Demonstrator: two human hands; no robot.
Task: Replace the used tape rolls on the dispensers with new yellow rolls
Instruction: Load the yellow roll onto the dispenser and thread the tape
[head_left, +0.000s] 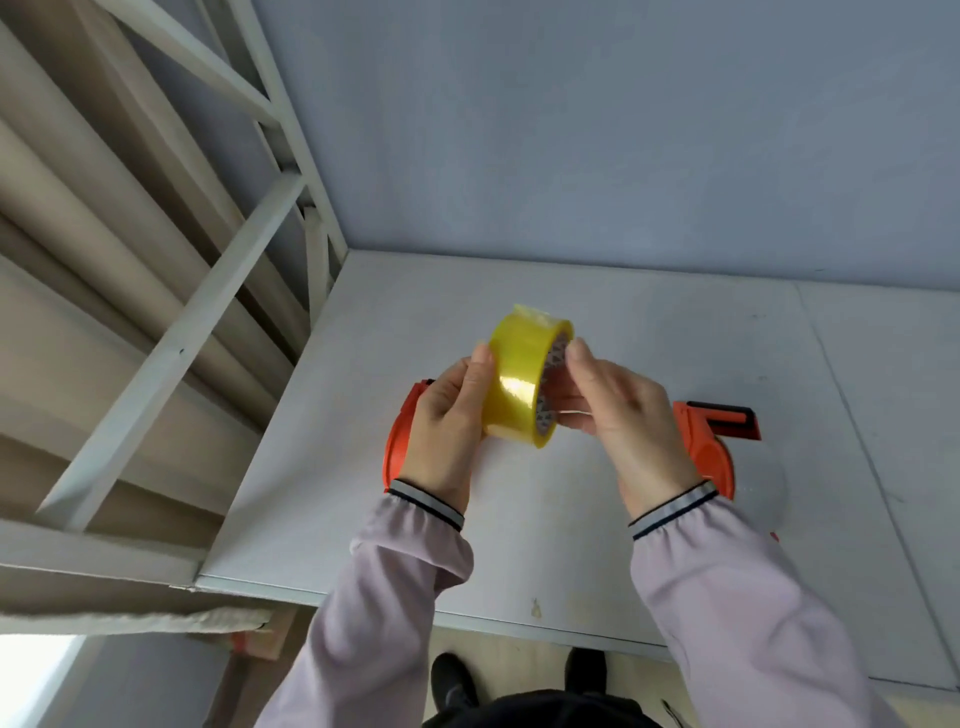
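Gripping the yellow roll (524, 382) with both hands — left hand (447, 415), right hand (618, 410) — probably hunting the tape end; orange dispensers (706, 447) waiting underneath.

My left hand (451, 415) hides most of one dispenser (397, 447); my right wrist (670, 499) covers part of the other dispenser (709, 441).

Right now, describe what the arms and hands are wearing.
Both hands, left and right, are bare: no gloves. Each arm has a loose pale lilac sleeve, gathered at the wrist into a grey elastic cuff edged with dark stripes.
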